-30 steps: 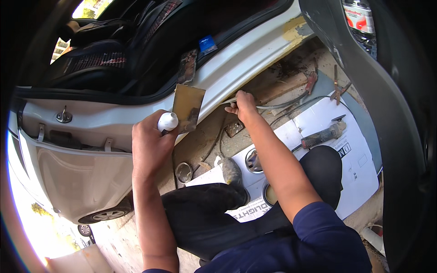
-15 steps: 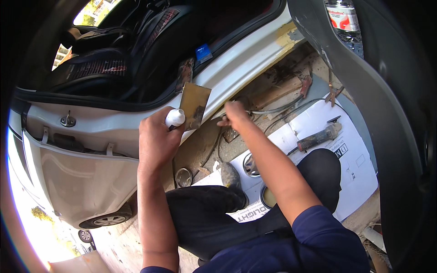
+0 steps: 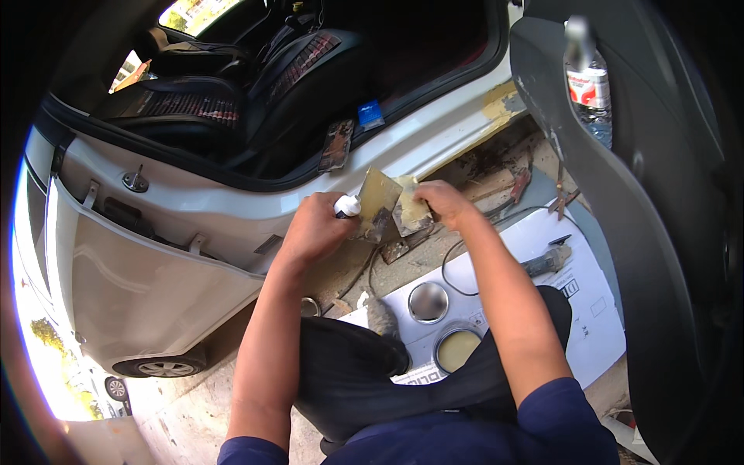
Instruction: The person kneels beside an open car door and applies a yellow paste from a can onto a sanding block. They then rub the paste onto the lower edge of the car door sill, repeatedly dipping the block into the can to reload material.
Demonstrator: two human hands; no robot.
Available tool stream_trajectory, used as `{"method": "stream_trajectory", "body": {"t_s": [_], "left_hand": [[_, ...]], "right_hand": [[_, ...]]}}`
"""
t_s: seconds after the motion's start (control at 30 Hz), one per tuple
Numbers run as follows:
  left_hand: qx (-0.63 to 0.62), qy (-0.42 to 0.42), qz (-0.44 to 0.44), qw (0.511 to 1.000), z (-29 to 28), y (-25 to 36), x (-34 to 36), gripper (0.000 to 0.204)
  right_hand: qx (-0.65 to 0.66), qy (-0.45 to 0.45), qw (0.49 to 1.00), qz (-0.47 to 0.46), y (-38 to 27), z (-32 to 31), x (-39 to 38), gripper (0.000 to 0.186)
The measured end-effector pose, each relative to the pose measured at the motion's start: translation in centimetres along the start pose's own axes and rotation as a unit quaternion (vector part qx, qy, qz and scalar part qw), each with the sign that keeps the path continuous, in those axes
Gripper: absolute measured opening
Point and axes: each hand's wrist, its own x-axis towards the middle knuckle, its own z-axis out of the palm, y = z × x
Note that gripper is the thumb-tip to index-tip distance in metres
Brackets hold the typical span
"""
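Note:
My left hand (image 3: 314, 221) grips a white tube (image 3: 346, 206) with a dark body, together with a flat square board (image 3: 373, 198) smeared with yellowish paste. Beside it, my right hand (image 3: 443, 203) holds a flat spreader (image 3: 411, 208) coated with cream paste, close to or against the board's right edge. Below them, on the white cardboard sheet (image 3: 589, 325), sit an open tin of pale yellow paste (image 3: 457, 349) and a round metal lid (image 3: 428, 303). Above, a dirty flat piece (image 3: 336, 145) and a blue packet (image 3: 370, 114) lie along the white sill (image 3: 434, 136), which has a yellowish patch.
The car's seats (image 3: 178, 108) show through the doorway; a painted body panel (image 3: 147, 287) is at left. A dark door trim (image 3: 635, 217) with a water bottle (image 3: 589, 101) borders the right. An angle grinder (image 3: 542, 260), cables and clamps lie below the sill. My bent legs fill the lower middle.
My right hand has come up from beside the hoses with the paste-coated spreader and now meets the board. My left hand has moved right with tube and board. The view has shifted slightly.

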Motion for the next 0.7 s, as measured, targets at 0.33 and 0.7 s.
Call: {"method": "stream_trajectory", "body": {"t_s": [0.33,0.7], "left_hand": [[-0.146,-0.155,0.044,0.976,6.7,0.0,7.5,0.022],[-0.215,-0.306,0.180,0.910,18.1,6.0,9.4,0.016]], "right_hand": [[-0.073,0.148,0.955,-0.246,-9.3,-4.7,-16.4,0.039],[0.050,0.320,0.916,-0.237,-0.8,-8.0,-20.7,0.026]]}}
